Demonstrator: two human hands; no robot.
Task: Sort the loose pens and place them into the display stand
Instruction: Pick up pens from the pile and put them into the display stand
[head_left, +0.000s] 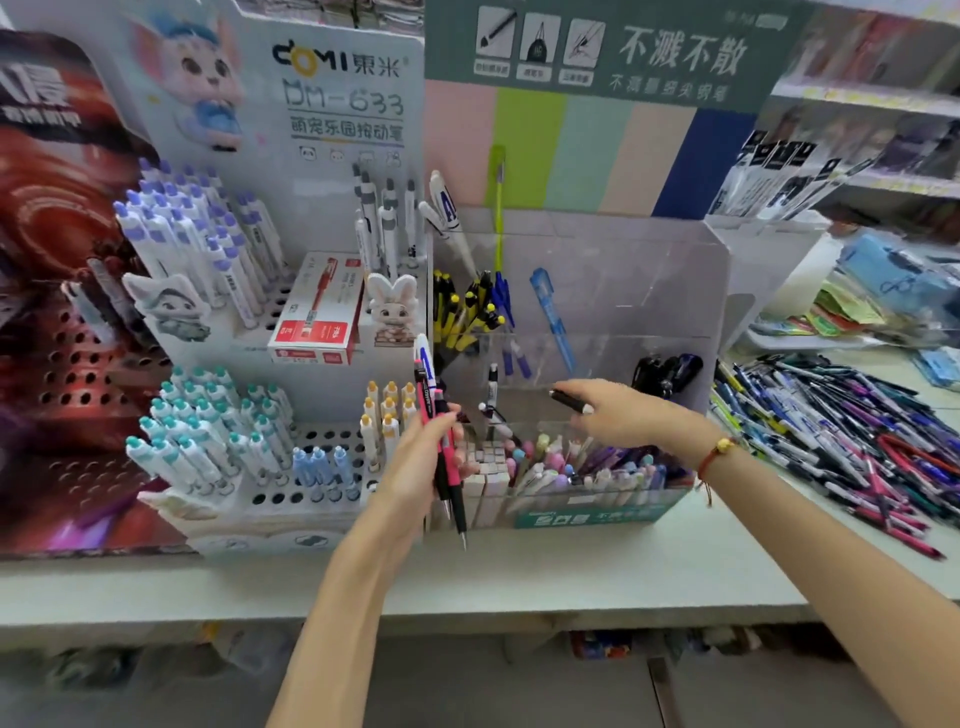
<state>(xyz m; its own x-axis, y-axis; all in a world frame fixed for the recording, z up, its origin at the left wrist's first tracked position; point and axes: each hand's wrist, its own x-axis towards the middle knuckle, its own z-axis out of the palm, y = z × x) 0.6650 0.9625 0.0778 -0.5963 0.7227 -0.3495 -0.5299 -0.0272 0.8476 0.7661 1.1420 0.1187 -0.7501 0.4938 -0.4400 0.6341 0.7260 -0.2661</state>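
Nearest, the left hand (415, 467) curls its fingers round a small bunch of pink, black and white pens (441, 447), their long axes near upright, tips pointing down toward the pale shelf (519, 582). Just beyond, the right hand (618, 415) pinches a single black pen (569, 401), lying almost level and pointing left, over the clear acrylic tiered display stand (597, 312). Farther right, a heap of loose mixed-colour pens (841, 431) lies on the shelf.
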